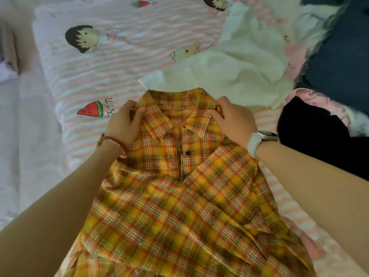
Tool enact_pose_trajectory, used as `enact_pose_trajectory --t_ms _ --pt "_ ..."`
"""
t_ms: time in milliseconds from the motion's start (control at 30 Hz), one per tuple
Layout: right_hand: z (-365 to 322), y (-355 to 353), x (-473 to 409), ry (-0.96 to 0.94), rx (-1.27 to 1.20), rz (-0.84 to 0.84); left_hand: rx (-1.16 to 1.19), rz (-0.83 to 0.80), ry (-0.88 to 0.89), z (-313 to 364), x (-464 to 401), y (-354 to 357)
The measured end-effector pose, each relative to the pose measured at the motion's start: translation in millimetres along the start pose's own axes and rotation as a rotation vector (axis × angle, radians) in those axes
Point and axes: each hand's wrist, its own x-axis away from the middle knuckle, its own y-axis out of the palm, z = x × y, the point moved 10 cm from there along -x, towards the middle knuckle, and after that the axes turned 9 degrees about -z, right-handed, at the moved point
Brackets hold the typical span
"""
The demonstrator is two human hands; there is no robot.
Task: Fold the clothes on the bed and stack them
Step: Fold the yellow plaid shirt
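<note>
Left hand [124,124] and right hand [233,121], held apart, each pinch a shoulder of the plaid shirt [179,196] beside its collar; no legible writing on it.

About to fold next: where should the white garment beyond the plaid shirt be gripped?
Probably the flat corner of the white garment that pokes out leftward past the plaid shirt collar. Approach from the left, over bare sheet; the rest lies crumpled.

Striped bed [95,76]: plaid shirt [179,206], white garment [239,72], black garment [311,132].
</note>
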Motion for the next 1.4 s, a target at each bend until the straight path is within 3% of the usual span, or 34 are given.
enact_pose_trajectory --t_ms 200,400,633,733,833,900,967,1067,1133,1267,1400 --pt "-45.4 -34.1 110.9 -0.284 0.019 0.111 -0.173 -0.008 0.248 33.7 113.3 -42.0" --pt "-57.9 -25.2 220.0 -0.337 0.036 0.072 -0.282 -0.101 0.568 70.4 233.4 -40.8" --pt "-48.3 14.0 325.7 -0.314 0.135 -0.125 -0.353 -0.249 0.649 68.5 348.7 -14.5" --pt "-43.2 40.5 359.2 -0.358 0.199 -0.249 -0.463 -0.434 0.561 52.0 379.0 14.4" --pt "-25.8 87.3 389.5 -0.302 0.290 -0.630 -0.699 -0.872 0.280 10.4 399.4 53.3" --pt "-28.4 87.0 392.2 -0.295 0.269 -0.637 -0.693 -0.982 0.174 -0.7 400.0 60.4" --pt "-44.9 63.9 378.6 -0.308 0.184 -0.422 -0.526 -0.897 0.148 12.4 379.0 53.1" --pt "-68.3 28.6 345.0 -0.273 0.120 -0.110 -0.442 -0.444 0.196 39.8 325.9 15.0" --pt "-75.3 20.3 314.9 -0.209 0.129 -0.031 -0.478 -0.218 0.081 32.5 294.3 -7.0" --pt "-69.9 32.2 249.9 -0.091 0.201 -0.123 -0.514 -0.282 -0.248 -22.3 246.0 -6.2" --pt "-36.4 59.9 204.7 0.019 0.338 -0.305 -0.601 -0.425 -0.275 -47.2 220.7 7.0"
